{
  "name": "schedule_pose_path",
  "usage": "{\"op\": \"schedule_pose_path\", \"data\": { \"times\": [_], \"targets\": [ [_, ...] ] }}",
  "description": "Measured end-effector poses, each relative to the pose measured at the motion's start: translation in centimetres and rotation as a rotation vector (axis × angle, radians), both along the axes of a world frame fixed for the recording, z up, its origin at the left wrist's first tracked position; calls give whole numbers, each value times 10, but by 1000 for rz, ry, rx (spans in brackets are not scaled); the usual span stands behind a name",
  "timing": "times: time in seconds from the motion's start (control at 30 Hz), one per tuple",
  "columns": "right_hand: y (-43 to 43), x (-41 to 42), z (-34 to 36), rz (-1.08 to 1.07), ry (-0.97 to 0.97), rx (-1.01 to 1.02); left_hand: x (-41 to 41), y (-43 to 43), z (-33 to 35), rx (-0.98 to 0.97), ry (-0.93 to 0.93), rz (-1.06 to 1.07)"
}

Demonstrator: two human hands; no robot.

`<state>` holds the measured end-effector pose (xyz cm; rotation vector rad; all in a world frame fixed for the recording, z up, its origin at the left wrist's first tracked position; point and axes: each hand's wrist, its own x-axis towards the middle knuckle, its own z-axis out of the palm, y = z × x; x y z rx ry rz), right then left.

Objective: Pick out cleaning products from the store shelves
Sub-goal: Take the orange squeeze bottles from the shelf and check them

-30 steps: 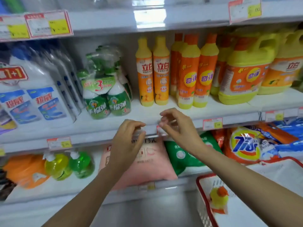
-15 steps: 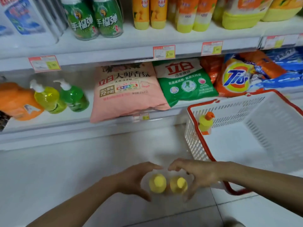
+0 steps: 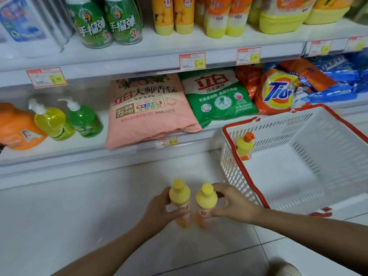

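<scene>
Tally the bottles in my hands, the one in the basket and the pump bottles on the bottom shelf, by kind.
Yellow-capped bottles: 2, left bottle in the left hand, right bottle in the right hand
Orange-capped bottle in the basket: 1
Pump bottles: 2, yellow pump bottle, green pump bottle
Total: 5

2 orange bottles [image 3: 182, 206] with yellow caps, white basket [image 3: 310, 136] with red rim, pink bag [image 3: 147, 116]

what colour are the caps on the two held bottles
Yellow on both the left bottle and the right bottle, above orange bodies; head view shows it.
</scene>
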<state>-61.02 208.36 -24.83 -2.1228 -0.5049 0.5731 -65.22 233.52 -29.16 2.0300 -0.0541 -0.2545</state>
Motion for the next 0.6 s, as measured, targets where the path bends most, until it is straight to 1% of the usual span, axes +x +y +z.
{"op": "schedule_pose_path", "data": {
  "times": [0.07,0.17,0.3,0.37,0.5,0.6],
  "targets": [
    [4,14,25,-48,-41,80,15,6,28,-68,-55,75],
    [9,39,74,-124,-143,193,41,11,82,-164,-191,197],
    [16,73,151,-166,-338,357,74,15,161,-265,-456,286],
    [19,91,187,-186,-459,420,92,17,199,-321,-574,299],
    [27,132,237,-242,-614,603,126,13,265,-344,-769,277],
    [35,164,256,-289,-691,649,156,9,296,-310,-856,326]
  ]
}}
